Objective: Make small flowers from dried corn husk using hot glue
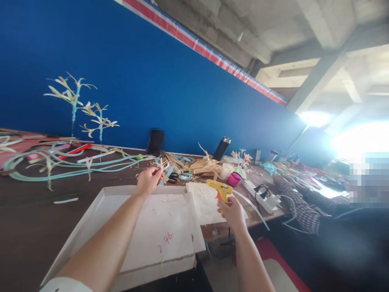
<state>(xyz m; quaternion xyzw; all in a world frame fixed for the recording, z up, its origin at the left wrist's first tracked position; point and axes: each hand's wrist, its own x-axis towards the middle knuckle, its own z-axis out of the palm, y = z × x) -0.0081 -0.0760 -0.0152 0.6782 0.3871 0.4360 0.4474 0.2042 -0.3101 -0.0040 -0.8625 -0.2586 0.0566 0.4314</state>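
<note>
Gripping yellow glue gun in R hand, fingers wrapped, above paper; barrel pts L, approx. toward L hand, which pinches sm. pale strip nr far edge of white tray. Gun & strip well apart.

From my station I see a plain blue wall beyond the left hand, with a red, white and blue strip along its top edge, slanting down to the right. High above the right hand is a grey concrete ceiling with heavy beams. Far right of that hand, white glare washes out the room; I can't make out its source. Left of the left hand spreads a dark brown table.
</note>
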